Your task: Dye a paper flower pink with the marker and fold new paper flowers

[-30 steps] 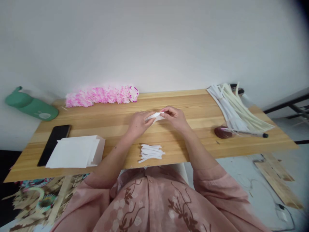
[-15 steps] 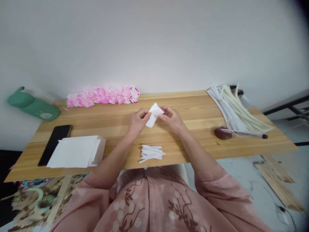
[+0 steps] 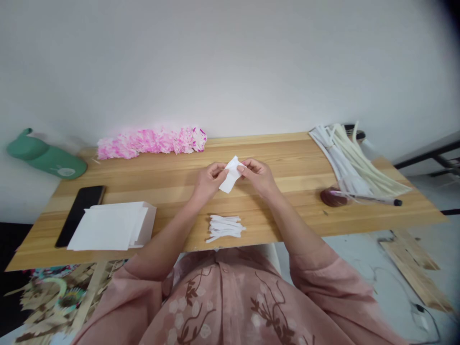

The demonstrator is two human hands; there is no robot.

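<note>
A small piece of white paper (image 3: 230, 176), folded or creased, is held up over the middle of the table. My left hand (image 3: 211, 179) pinches its left edge between thumb and fingers. On the other side my right hand (image 3: 259, 176) grips the right edge, thumb on the near face. Below the hands, close to the front edge, lies a small pile of white strips (image 3: 225, 226). By my left forearm rests a stack of white paper sheets (image 3: 108, 227).
Far left are a green bottle (image 3: 46, 154) and a black phone (image 3: 79, 211). Pink-white ruffled flowers (image 3: 151, 143) line the back edge. At right lie bundled white and cream strips (image 3: 345, 158), a dark red round object (image 3: 331, 197) and a pen (image 3: 373, 199), all on the wooden table (image 3: 294, 153).
The paper has turned slightly in my fingers and shifted a little right and nearer. My right thumb has moved further onto its face. Both hands keep their hold.
</note>
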